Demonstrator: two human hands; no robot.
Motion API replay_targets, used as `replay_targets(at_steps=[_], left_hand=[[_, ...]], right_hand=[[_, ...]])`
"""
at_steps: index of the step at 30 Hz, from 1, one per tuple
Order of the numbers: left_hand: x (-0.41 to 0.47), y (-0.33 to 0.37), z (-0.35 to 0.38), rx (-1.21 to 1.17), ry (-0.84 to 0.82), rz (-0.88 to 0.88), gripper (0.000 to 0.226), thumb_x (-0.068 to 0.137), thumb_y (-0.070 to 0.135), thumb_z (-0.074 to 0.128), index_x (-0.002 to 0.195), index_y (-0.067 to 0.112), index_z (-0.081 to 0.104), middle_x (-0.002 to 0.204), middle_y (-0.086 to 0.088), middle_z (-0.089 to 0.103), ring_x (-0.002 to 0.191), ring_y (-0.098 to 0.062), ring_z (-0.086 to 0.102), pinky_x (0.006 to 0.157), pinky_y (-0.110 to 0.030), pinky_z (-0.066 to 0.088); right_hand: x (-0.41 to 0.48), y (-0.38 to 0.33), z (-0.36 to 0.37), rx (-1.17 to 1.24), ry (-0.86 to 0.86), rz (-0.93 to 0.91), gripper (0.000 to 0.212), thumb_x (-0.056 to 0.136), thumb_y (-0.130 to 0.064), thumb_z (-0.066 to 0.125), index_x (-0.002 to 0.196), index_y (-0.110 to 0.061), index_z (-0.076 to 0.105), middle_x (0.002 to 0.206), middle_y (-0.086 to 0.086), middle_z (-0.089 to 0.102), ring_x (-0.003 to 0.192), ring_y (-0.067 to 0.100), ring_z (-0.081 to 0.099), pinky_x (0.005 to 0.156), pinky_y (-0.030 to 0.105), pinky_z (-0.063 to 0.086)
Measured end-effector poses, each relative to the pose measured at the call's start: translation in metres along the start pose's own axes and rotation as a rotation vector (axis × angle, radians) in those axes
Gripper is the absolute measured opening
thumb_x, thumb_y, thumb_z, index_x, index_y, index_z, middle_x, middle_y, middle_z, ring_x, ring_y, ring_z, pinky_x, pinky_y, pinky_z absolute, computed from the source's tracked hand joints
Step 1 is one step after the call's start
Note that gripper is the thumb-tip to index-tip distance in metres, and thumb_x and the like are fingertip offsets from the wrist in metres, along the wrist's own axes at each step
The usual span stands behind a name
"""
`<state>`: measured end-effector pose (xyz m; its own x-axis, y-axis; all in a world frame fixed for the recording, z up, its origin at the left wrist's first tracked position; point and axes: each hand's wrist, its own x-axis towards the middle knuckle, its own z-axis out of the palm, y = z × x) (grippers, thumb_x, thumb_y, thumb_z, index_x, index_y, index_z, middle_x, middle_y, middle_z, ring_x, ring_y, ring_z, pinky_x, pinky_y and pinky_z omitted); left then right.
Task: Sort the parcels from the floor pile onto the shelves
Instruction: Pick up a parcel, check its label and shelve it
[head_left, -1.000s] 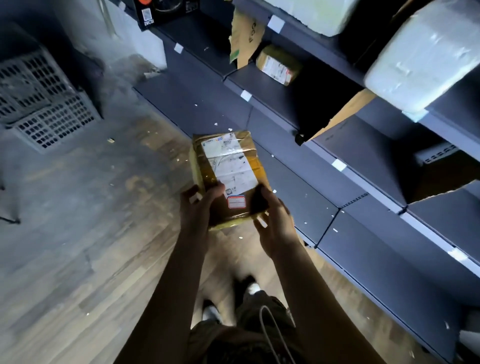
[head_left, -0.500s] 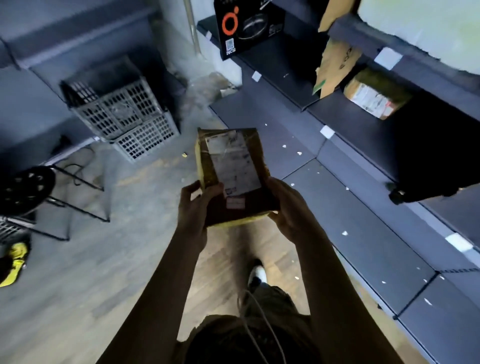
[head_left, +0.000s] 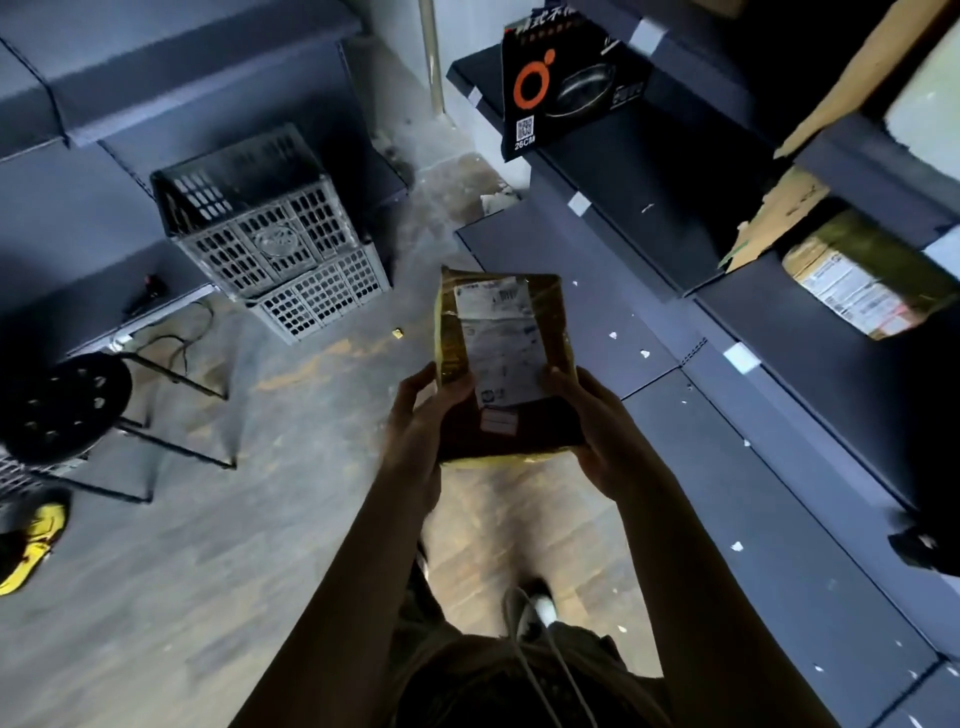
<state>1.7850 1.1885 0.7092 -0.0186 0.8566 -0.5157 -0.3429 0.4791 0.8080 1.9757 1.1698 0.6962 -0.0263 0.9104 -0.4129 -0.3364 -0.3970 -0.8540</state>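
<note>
A brown taped parcel (head_left: 501, 332) with a white shipping label faces up in front of me, held above the wooden floor. My left hand (head_left: 415, 431) grips its lower left edge and my right hand (head_left: 597, 436) grips its lower right edge. Dark grey shelves (head_left: 779, 467) run along the right side. On a middle shelf lies another brown labelled parcel (head_left: 862, 280). A black frying-pan box (head_left: 566, 88) with an orange ring leans on a shelf at the far end.
Stacked grey plastic crates (head_left: 275, 234) stand on the floor ahead left. A black perforated stool (head_left: 62, 400) sits at the left, with a yellow object (head_left: 31, 540) beside it. Torn cardboard (head_left: 769, 223) hangs on the shelf edge. Paper scraps dot the lowest shelf.
My view has swung left and forward along the aisle, bringing the crates, stool and pan box into sight. The parcel stays in both hands, held at about the same height.
</note>
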Motion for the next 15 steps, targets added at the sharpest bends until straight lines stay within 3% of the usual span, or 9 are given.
replay_targets(at_steps=[6,9,12,15], left_hand=[[0.105,0.040,-0.011,0.039,-0.131,-0.017,0.057,0.077,0.023,0.084,0.130,0.014,0.064,0.113,-0.016,0.077,0.099,-0.034,0.076,0.086,-0.050,0.061],[0.157,0.079,-0.015,0.091,-0.272,-0.009,0.064,0.077,0.028,0.084,0.137,0.015,0.062,0.117,-0.015,0.076,0.104,-0.036,0.075,0.089,-0.051,0.059],[0.196,0.119,-0.032,0.106,-0.317,-0.035,0.060,0.078,0.026,0.083,0.135,0.019,0.065,0.112,-0.009,0.078,0.100,-0.030,0.076,0.081,-0.043,0.061],[0.234,0.149,-0.051,0.081,-0.294,-0.070,0.041,0.086,0.014,0.076,0.127,0.019,0.071,0.106,-0.007,0.080,0.093,-0.026,0.078,0.068,-0.033,0.060]], right_hand=[[0.072,-0.022,0.037,-0.028,0.170,-0.022,0.057,0.081,-0.043,0.071,0.129,-0.013,0.064,0.120,0.010,0.076,0.117,0.032,0.070,0.103,0.049,0.055],[0.109,-0.038,0.065,0.007,0.260,-0.039,0.057,0.085,-0.045,0.070,0.130,-0.010,0.064,0.122,0.011,0.075,0.117,0.031,0.070,0.108,0.053,0.051],[0.143,-0.049,0.106,0.037,0.291,-0.036,0.049,0.094,-0.043,0.066,0.131,-0.012,0.066,0.123,0.010,0.075,0.116,0.031,0.071,0.108,0.049,0.050],[0.177,-0.055,0.147,0.078,0.337,-0.031,0.052,0.088,-0.045,0.071,0.130,-0.014,0.068,0.123,0.009,0.076,0.113,0.031,0.073,0.107,0.049,0.052]])
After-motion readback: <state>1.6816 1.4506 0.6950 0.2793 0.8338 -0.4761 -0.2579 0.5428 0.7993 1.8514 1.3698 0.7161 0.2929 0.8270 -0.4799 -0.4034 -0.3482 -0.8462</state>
